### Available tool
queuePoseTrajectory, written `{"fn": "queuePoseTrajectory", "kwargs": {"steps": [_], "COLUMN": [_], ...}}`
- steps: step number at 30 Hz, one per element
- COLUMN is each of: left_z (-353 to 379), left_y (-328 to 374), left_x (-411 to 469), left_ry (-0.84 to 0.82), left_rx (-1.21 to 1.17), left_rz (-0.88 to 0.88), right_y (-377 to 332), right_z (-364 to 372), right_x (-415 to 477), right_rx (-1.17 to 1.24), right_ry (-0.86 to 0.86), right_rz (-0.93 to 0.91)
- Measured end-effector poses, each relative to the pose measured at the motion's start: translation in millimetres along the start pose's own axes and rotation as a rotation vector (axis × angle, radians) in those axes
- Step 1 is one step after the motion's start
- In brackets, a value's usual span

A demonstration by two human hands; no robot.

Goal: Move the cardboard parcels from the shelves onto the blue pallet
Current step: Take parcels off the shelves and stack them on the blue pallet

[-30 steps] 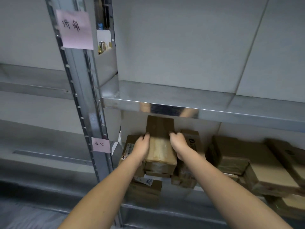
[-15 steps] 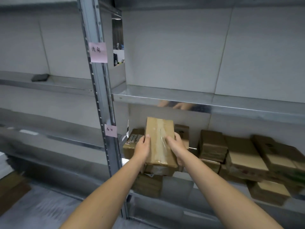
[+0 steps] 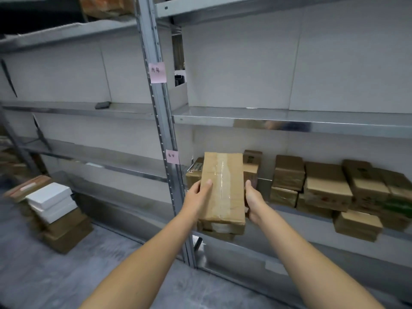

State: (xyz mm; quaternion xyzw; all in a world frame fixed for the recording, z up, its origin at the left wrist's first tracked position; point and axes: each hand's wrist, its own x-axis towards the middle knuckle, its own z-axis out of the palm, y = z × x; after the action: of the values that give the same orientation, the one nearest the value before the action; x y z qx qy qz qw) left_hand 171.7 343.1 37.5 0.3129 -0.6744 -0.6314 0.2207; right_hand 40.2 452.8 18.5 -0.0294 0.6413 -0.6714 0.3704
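Both hands grip a taped cardboard parcel (image 3: 221, 188) in front of the shelf (image 3: 289, 121), the left hand (image 3: 197, 196) with its thumb on top and the right hand (image 3: 254, 201) curled round the other edge. A second box seems to sit beneath it, though that part is hard to see. More parcels (image 3: 325, 186) lie on the shelf to the right.

Pink note (image 3: 157, 72) on post (image 3: 149, 30): "济南"
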Motion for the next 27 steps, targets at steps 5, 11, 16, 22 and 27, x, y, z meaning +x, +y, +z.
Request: {"fn": "queuePoseTrajectory", "kwargs": {"steps": [5, 11, 16, 22, 27], "left_z": [-2, -6, -5, -12, -28], "left_y": [-4, 2, 12, 16, 17], "left_x": [-27, -45, -54, -74, -103], "left_ry": [0.015, 0.112, 0.066, -0.240, -0.370], "left_rx": [-0.010, -0.080, -0.202, -0.401, -0.458], "left_rz": [0.099, 0.260, 0.143, 0.024, -0.079], "right_y": [4, -9, -14, 1, 21], "right_z": [-16, -20, -10, 9, 20], "right_x": [-30, -70, -93, -112, -131], "right_rx": [0.064, 0.027, 0.113, 0.111, 0.121], "right_ry": [-0.095, -0.268, -0.295, -0.235, -0.189], "right_rz": [0.002, -0.118, -0.070, -0.137, -0.211]}}
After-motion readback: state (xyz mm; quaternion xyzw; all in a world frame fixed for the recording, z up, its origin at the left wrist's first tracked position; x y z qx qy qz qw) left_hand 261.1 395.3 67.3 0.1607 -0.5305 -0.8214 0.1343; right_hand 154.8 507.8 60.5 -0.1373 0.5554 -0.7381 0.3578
